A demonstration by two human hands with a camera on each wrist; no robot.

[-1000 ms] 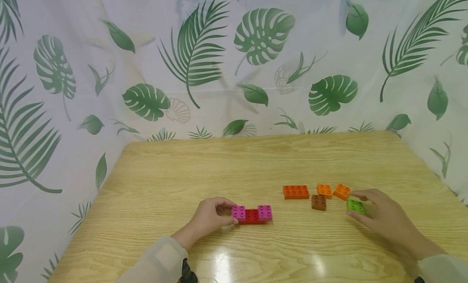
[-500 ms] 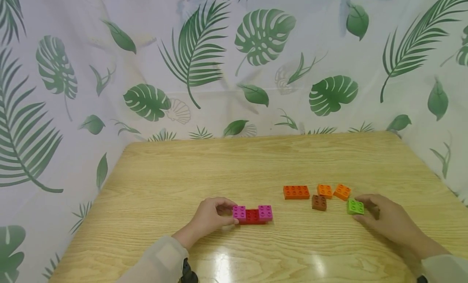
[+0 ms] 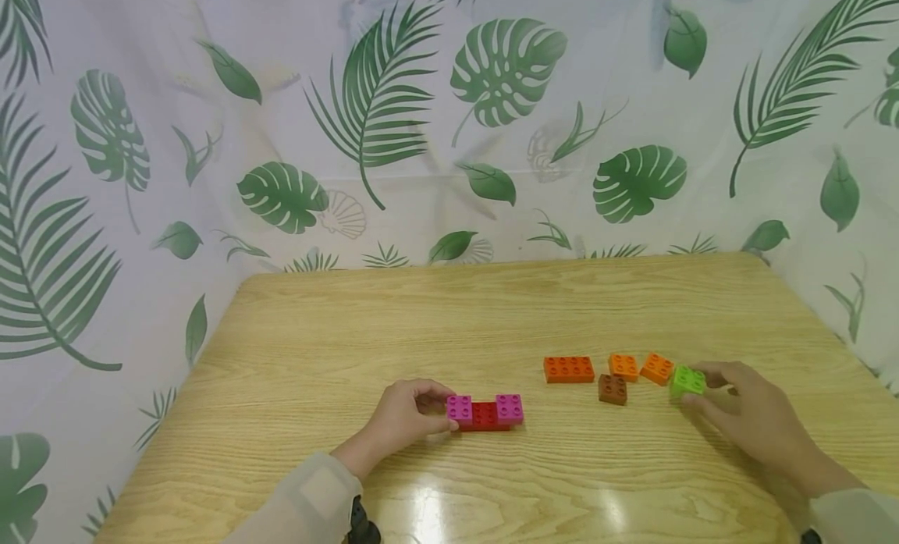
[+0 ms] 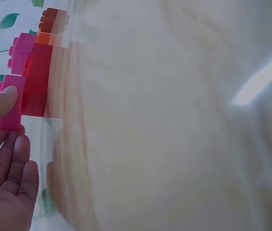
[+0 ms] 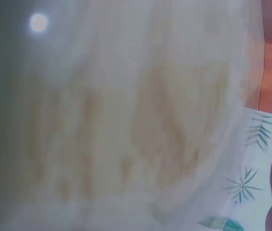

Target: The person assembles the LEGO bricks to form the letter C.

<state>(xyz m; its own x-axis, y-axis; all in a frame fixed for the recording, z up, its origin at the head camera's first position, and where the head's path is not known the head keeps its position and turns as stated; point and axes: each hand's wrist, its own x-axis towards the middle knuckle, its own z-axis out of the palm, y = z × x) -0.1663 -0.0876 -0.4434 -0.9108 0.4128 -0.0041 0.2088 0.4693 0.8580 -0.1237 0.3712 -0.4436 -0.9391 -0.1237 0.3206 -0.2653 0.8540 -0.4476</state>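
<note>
In the head view my left hand [image 3: 402,421] pinches a pink toy building brick [image 3: 460,409] between thumb and fingers. That brick sits on the left end of a longer red brick [image 3: 485,416], and a second pink brick [image 3: 509,409] sits on its right end. The left wrist view shows my thumb [image 4: 7,96] on the near pink brick, beside the red brick's side. Over at the right, my right hand [image 3: 762,419] grips a light green brick [image 3: 688,380], raised a little off the table. In the right wrist view only part of this hand shows at the edge.
A long orange brick [image 3: 569,369] lies on the wooden table [image 3: 393,318] right of the red one. Two small orange bricks [image 3: 623,367] and a brown brick [image 3: 612,389] sit close to the right hand. A leaf-patterned cloth [image 3: 421,138] hangs behind the table.
The green brick has been taken hold of by my right hand and lifted slightly; earlier the fingers stood around it on the table. My left hand and its bricks have stayed put.
</note>
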